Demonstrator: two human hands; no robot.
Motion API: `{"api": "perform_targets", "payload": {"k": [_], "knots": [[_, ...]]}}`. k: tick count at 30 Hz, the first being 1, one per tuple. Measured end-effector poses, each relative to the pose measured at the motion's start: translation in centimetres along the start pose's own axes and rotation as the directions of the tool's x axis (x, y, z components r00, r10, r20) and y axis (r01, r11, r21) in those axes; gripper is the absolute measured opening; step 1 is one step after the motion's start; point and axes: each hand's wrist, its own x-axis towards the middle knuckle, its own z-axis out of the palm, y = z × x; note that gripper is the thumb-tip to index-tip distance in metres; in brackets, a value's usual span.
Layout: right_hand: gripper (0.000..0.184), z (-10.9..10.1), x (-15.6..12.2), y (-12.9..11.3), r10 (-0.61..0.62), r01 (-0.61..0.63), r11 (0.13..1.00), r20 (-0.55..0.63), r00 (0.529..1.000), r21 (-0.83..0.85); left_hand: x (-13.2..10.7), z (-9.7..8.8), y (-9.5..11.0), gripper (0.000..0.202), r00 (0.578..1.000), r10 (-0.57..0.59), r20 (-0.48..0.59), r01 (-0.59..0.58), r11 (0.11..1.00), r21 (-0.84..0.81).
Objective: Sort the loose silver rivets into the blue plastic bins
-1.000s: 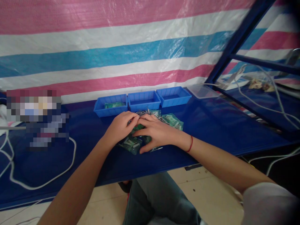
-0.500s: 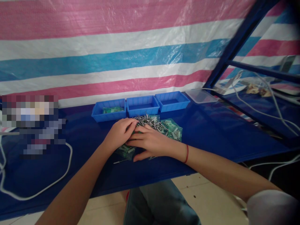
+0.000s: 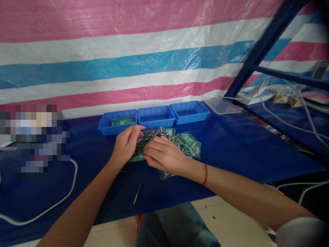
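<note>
A heap of metal blind rivets (image 3: 164,132) lies on the blue tabletop, mixed with small green plastic bags. My left hand (image 3: 125,145) is cupped around the heap's left side, thumb and fingers apart, with some fingertips hidden. My right hand (image 3: 164,154) lies over the heap's front, fingers curled together; anything inside them is hidden. To its right sits a green bag (image 3: 191,144) with pale pieces in it. Another bag (image 3: 164,175) shows partly beneath my right hand. A single rivet (image 3: 137,195) lies near the table's front edge.
Behind the heap stand three blue bins: the left bin (image 3: 104,128) contains a green bag, beside the middle bin (image 3: 156,120) and right bin (image 3: 191,118). A clear plastic lid (image 3: 223,105) is at back right. A white cable (image 3: 69,195) curves across the left. A metal frame (image 3: 246,75) rises at right.
My hands have moved apart, the left one up and leftward. My right hand's spread fingers have curled in. A loose rivet now lies near the front edge.
</note>
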Motion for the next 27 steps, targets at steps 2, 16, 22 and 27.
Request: {"api": "perform_targets", "payload": {"k": [2, 16, 22, 27], "knots": [[0.024, -0.2, 0.0, 0.5, 0.162, -0.157, 0.982, -0.048, 0.986, 0.102, 0.1, -0.6, -0.1, 0.047, 1.0, -0.01, 0.016, 0.011, 0.999, -0.043], [0.03, -0.3, -0.1, 2.5, 0.58, -0.441, 0.554, 0.053, 0.813, 0.706, -0.2, -0.5, 0.2, 0.03, 0.995, -0.1, -0.004, 0.1, 0.988, 0.115], [0.032, -0.6, 0.0, 2.8, 0.637, -0.447, 0.528, 0.011, 0.771, 0.722, -0.4, -0.6, 0.5, 0.032, 0.991, -0.128, 0.028, 0.127, 0.991, 0.043], [0.025, -0.9, 0.2, 2.8, 0.721, -0.419, 0.434, -0.029, 0.692, 0.797, -0.2, -0.3, 0.8, 0.033, 0.981, -0.193, 0.0, 0.187, 0.955, -0.231]]}}
